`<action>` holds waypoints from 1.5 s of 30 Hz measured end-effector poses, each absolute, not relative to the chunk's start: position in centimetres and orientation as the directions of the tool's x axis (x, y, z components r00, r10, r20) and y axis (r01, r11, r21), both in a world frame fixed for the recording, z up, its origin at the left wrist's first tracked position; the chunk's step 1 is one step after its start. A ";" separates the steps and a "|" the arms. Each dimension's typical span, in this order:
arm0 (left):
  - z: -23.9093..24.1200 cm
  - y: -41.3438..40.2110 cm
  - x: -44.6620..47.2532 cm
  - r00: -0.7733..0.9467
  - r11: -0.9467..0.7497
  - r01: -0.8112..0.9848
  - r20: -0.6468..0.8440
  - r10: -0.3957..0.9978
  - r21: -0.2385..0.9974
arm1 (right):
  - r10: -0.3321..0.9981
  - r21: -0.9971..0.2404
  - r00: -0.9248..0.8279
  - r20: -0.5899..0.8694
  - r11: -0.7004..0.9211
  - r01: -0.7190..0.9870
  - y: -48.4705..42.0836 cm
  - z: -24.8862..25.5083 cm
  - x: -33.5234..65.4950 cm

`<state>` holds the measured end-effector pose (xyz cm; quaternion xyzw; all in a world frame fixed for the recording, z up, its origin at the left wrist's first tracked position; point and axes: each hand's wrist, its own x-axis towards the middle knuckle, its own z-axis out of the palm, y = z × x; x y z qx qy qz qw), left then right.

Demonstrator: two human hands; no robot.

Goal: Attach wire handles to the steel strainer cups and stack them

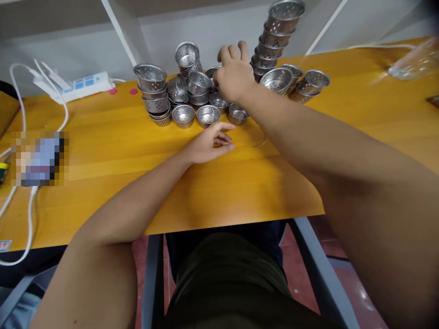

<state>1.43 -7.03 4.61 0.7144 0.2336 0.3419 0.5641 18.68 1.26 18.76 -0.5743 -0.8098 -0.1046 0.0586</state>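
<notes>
My left hand (211,142) rests low over the table, fingers loosely curved and apart, holding nothing. Just beyond it sit small perforated metal cups, among them one near cup (208,116) and another to its right (238,114). Farther back, my right hand (236,73) reaches over the group with its fingers bent downward. Its fingertips and whatever they grip are hidden behind the hand. A perforated cup (210,74) shows partly at its left side. Right of the hand rises a tall leaning stack of perforated cups (274,39).
Another cup stack (151,80) stands left of the group, and paired cups (312,82) stand right. A white power strip (84,87) with cables lies back left, near a blurred-out device (41,160). A clear plastic item (414,61) is far right. A thin curved strand (263,139) lies mid-table.
</notes>
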 end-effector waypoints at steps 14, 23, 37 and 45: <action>5.1 -7.2 1.2 0.657 -0.270 -0.025 0.220 0.721 0.962 | 0.927 0.049 -0.296 0.230 0.293 0.955 1.6 18.5 19.8; 5.5 -7.3 1.3 0.656 -0.243 -0.023 0.198 0.729 0.970 | 0.906 -0.050 -0.379 0.188 0.394 0.918 5.9 14.4 21.3; 5.5 -7.3 1.2 0.662 -0.281 -0.001 0.211 0.719 0.960 | 0.914 -0.283 -0.350 0.205 0.397 0.873 6.2 13.8 21.3; 5.2 -7.2 1.1 0.664 -0.271 -0.004 0.206 0.719 0.962 | 0.917 -0.158 -0.315 0.245 0.359 0.920 3.2 16.3 21.0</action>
